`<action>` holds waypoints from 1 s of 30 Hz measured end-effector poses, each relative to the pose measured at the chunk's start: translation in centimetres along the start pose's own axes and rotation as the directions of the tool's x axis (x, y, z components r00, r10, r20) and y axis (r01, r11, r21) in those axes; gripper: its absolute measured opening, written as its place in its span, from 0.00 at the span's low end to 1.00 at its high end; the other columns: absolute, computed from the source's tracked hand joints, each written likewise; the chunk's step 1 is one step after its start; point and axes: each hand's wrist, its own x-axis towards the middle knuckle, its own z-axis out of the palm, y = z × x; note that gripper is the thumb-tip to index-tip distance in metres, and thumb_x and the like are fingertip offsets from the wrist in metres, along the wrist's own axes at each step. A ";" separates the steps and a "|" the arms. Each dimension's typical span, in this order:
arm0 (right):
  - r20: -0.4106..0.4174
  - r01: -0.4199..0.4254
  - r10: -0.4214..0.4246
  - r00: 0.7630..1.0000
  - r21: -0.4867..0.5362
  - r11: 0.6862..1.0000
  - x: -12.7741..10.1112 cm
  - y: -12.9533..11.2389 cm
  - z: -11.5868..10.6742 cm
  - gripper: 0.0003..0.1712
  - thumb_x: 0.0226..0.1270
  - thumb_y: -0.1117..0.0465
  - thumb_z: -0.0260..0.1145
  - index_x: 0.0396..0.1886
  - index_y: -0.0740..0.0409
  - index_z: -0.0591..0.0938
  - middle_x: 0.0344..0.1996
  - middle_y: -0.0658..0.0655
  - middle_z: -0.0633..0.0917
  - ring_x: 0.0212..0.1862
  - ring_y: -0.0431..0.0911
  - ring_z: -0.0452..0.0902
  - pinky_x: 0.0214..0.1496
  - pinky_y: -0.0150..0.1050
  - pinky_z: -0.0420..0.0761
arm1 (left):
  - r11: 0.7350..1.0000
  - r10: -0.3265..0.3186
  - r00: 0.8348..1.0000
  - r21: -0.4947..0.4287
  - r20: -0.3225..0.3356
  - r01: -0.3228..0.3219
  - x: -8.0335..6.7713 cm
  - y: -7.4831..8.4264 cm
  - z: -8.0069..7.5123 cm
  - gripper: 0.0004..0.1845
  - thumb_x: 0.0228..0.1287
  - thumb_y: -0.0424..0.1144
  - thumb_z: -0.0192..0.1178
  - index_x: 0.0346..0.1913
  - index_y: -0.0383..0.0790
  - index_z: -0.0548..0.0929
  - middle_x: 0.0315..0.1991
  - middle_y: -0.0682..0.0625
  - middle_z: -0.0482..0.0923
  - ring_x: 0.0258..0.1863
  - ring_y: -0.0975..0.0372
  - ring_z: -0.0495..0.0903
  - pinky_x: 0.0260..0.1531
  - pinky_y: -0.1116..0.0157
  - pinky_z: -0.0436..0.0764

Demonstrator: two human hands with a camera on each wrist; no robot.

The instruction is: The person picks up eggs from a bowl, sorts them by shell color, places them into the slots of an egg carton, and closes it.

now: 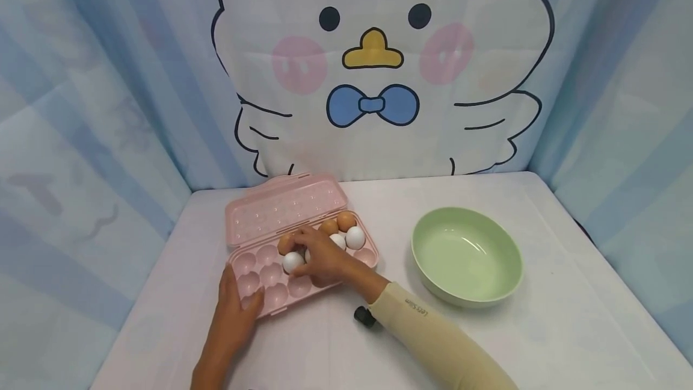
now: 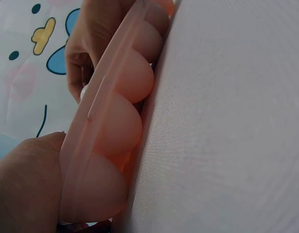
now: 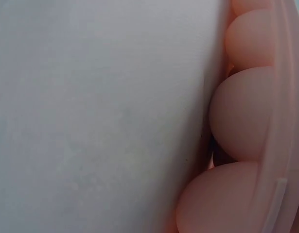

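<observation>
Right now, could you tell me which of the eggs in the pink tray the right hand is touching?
The right hand touches the white egg nearest the left hand; the other eggs sit further back in the tray, clear of the fingers.

Beige printed sleeve (image 1: 433, 336), black wrist device (image 1: 364, 316)

Right hand (image 1: 323, 259) covers the eggs beneath it, so its grip on the white egg (image 1: 293, 262) can't be read. Right wrist view: only the tray (image 3: 246, 116) underside, cut off at the edge. Left wrist view: left hand (image 2: 25, 187) cropped by the frame.
</observation>
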 end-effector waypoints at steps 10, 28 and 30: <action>0.093 -0.015 0.017 0.996 -0.030 0.999 -0.3 -0.3 -0.5 0.22 0.59 0.62 0.81 0.52 0.53 0.84 0.55 0.51 0.77 0.57 0.41 0.71 0.59 0.30 0.73 | 1.000 -0.016 1.000 -0.005 0.000 0.016 -0.1 0.3 0.1 0.54 0.77 0.53 0.53 0.81 0.34 0.25 0.82 0.32 0.25 0.80 0.38 0.34 0.74 0.40 0.45; 0.137 -0.046 0.052 0.989 -0.047 0.998 -0.3 -0.4 -0.7 0.21 0.62 0.61 0.79 0.54 0.49 0.84 0.58 0.48 0.76 0.58 0.39 0.70 0.60 0.31 0.73 | 1.000 -0.009 1.000 -0.005 0.005 0.009 -0.2 0.3 0.1 0.54 0.77 0.54 0.54 0.80 0.33 0.25 0.81 0.31 0.26 0.80 0.37 0.35 0.74 0.39 0.45; 0.138 -0.043 0.050 0.989 -0.050 0.998 -0.2 -0.4 -0.7 0.21 0.62 0.61 0.79 0.54 0.49 0.83 0.57 0.48 0.76 0.58 0.39 0.70 0.60 0.30 0.73 | 1.000 -0.009 1.000 -0.007 0.003 0.009 -0.1 0.3 0.0 0.54 0.77 0.54 0.54 0.80 0.33 0.25 0.81 0.30 0.26 0.80 0.37 0.34 0.74 0.39 0.44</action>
